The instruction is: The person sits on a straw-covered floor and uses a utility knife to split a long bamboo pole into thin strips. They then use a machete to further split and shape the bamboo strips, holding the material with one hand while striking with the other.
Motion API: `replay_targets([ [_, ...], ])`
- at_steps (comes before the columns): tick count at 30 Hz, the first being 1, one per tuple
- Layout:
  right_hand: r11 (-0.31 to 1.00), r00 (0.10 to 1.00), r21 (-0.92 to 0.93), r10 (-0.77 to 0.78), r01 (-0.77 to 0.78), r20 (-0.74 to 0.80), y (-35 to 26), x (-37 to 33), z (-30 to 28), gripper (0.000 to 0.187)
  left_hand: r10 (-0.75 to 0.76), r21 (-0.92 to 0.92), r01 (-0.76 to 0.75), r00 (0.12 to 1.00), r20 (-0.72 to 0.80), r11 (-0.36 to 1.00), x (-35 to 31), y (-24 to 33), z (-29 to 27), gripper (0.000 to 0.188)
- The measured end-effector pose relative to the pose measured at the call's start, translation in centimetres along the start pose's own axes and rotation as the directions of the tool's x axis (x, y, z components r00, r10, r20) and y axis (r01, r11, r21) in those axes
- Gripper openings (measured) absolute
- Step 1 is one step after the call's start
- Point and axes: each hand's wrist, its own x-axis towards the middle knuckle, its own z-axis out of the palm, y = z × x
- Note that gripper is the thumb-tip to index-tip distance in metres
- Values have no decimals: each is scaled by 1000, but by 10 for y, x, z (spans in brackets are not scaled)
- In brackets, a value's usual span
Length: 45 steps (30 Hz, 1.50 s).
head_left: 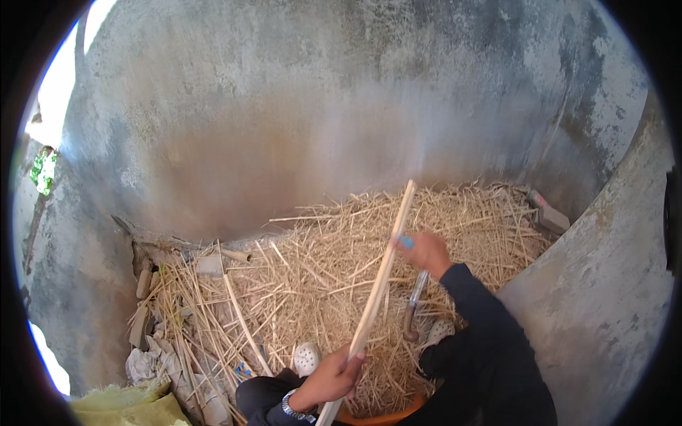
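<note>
A long pale strip of split wood or bamboo [380, 287] slants up from the lower edge toward the far wall. My left hand [330, 378], with a metal watch at its wrist, is closed around the strip's lower part. Farther up, my right hand [425, 253] is closed beside the strip, with a small blue piece [406, 242] showing at its fingers against the wood. From under this hand a knife-like tool [419, 287] runs downward, with a shiny metal shaft and a brown curved end. My fingers hide its upper part, and the right hand is slightly blurred.
Straw and shavings [320, 284] cover the ground. A stained concrete wall [320, 121] curves round ahead, another wall [604, 305] rises at right. Bricks [550, 216] lie in the right corner, long thin strips [202, 326] at left. A yellow-green sack [131, 406] lies lower left. Light shoes [307, 358] show below.
</note>
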Motion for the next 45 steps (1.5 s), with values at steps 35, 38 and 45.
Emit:
replay_targets([
  [35,916,918,-75,-396,394,-18,-56,-43,11,78,9,14,-7,991,-134,1000,-25,1,-2,27],
  [38,846,832,-133,-533,517,-157,-66,-50,7,73,129,261,-73,970,-207,963,-22,-10,-5,26],
  [45,862,848,-19,-502,507,-170,-66,-52,19,72,234,322,-155,947,-221,934,-5,-18,-5,22],
])
